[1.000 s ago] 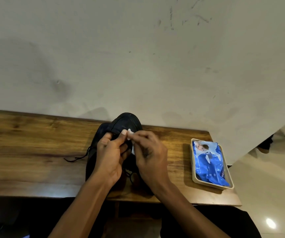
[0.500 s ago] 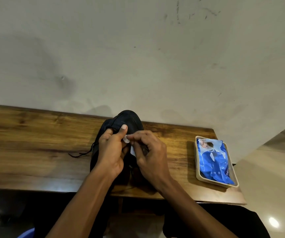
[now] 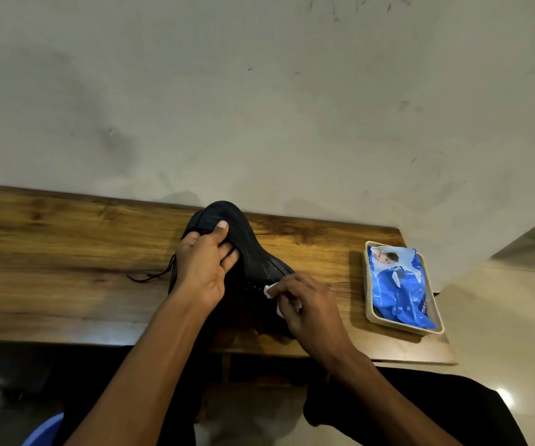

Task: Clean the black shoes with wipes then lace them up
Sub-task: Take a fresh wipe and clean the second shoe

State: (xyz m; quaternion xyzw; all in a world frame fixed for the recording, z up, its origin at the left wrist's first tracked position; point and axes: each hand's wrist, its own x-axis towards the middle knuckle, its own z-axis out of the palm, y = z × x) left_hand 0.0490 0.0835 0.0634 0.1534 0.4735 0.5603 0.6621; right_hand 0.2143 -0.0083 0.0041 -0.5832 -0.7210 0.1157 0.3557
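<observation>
Both hands work: left hand grips the black shoe (toe toward the wall), right hand pinches a wipe.

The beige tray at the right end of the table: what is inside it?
The beige tray holds a blue wipes pack, lying flat and crinkled. The pack covers nearly the whole tray floor, so anything beneath it cannot be seen.
</observation>
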